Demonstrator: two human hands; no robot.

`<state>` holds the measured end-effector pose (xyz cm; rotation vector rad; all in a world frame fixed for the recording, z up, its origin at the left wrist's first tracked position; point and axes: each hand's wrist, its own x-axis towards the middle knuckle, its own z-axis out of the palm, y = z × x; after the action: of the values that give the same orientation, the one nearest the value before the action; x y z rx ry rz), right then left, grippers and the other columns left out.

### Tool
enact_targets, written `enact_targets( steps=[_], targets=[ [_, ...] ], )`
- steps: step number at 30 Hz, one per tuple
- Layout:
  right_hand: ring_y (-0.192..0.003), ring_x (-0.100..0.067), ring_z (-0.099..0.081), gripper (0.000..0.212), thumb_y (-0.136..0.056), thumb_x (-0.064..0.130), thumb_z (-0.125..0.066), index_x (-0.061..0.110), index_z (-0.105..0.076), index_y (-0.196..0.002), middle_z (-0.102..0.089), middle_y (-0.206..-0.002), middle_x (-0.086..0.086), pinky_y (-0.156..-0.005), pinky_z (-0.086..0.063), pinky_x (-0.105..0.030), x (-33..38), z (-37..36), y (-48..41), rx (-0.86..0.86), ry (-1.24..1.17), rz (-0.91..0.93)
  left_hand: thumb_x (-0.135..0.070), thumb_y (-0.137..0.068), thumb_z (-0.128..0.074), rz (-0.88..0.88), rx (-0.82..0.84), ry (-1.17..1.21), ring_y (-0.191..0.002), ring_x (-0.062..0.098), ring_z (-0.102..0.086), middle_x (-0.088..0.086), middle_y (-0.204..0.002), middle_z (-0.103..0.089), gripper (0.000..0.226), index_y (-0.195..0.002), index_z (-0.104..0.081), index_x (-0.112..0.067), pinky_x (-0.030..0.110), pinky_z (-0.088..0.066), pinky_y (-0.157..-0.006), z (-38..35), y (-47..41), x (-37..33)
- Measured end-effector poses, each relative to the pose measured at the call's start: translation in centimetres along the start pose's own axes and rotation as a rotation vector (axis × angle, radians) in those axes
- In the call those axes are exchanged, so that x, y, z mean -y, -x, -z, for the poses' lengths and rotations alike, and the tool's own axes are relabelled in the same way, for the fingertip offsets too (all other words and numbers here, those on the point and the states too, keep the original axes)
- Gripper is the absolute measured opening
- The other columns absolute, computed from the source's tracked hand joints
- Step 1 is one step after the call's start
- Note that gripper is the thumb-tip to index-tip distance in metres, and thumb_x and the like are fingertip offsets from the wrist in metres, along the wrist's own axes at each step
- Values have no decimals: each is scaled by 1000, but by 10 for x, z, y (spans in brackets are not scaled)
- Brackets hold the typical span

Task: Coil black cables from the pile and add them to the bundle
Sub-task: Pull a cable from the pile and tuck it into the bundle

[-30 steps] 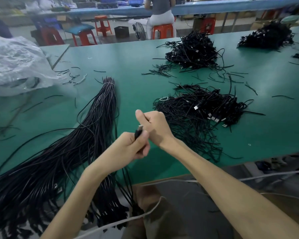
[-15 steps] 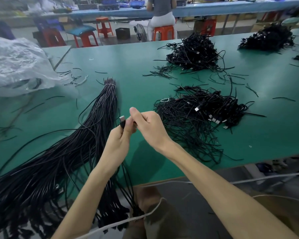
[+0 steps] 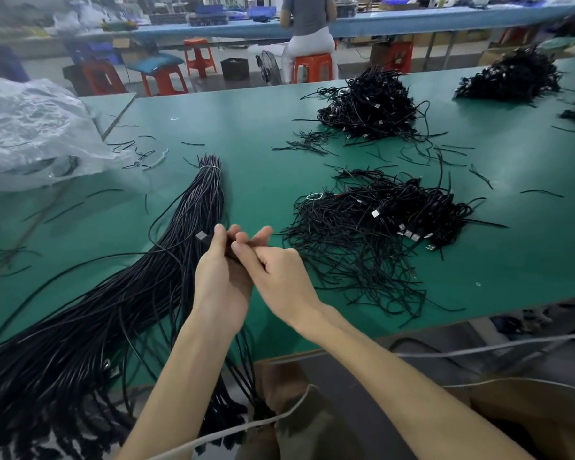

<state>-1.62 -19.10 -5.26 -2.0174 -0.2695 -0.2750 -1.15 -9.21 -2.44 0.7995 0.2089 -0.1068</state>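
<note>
A long bundle of straight black cables [image 3: 113,303] lies diagonally on the green table [image 3: 253,134], tied with a white band at its far end [image 3: 210,167]. My left hand [image 3: 221,277] grips a black cable whose metal plug [image 3: 201,236] sticks out past its fingers. My right hand [image 3: 276,277] pinches the same cable just beside the left fingers, thumb raised. Both hands hover above the bundle's right edge. A tangled pile of black cables with silver plugs [image 3: 379,227] lies to the right of my hands.
Two more cable heaps sit farther back, one at mid right [image 3: 369,104] and one at far right [image 3: 512,78]. Crumpled clear plastic [image 3: 24,134] covers the left. Short black ties are scattered over the table. A person sits on an orange stool [image 3: 312,64] behind.
Both hands have shifted left and a little away from me, toward the bundle. The plug end now sticks out to the left of my left hand instead of pointing up between the hands.
</note>
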Motion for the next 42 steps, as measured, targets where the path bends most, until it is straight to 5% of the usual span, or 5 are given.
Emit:
enact_targets(
  steps=[8, 18, 23, 30, 42],
  targets=[
    [-60, -19, -51, 56, -103, 62, -39, 19, -60, -75, -54, -61, 6, -58, -38, -37, -9, 8, 7, 69, 311, -48, -32, -112, -39, 30, -73, 96, -71, 18, -72, -7, -53, -40, 41, -74, -46, -18, 34, -51, -89, 1, -6, 0],
    [-75, -14, -63, 36, -103, 43, -56, 10, -65, -116, -69, -85, -7, -79, -54, -42, -16, 27, -2, 284, -132, -178, -33, -109, -41, 118, 137, 96, -74, 7, -72, -9, -67, -63, 31, -84, -54, -21, 30, -58, -76, 6, -3, 6],
    [-74, 11, -57, 16, -100, 21, -66, 8, -68, -108, -60, -84, 15, -75, -47, -13, -23, 27, 3, 302, -298, -228, -34, -108, -45, 132, 134, 57, -78, 13, -71, -3, -69, -55, 33, -81, -55, -17, 31, -60, -77, 10, -4, 12],
    [-100, -19, -72, 18, -90, 34, -76, 22, -77, -103, -78, -96, 1, -100, -53, -50, -22, 33, 11, 258, -324, -178, -22, -102, -57, 133, 476, -205, -128, 41, -60, 21, -114, -68, 22, -101, -62, -1, 41, -55, -98, 31, -2, -1],
    [-107, -26, -71, 37, -82, 25, -85, 13, -73, -115, -77, -104, -6, -100, -53, -52, -32, 26, 21, 145, -336, -201, -19, -102, -50, 109, 497, -523, -117, 36, -68, 32, -118, -69, 29, -107, -67, 4, 31, -57, -90, 28, 4, -11]
  ],
)
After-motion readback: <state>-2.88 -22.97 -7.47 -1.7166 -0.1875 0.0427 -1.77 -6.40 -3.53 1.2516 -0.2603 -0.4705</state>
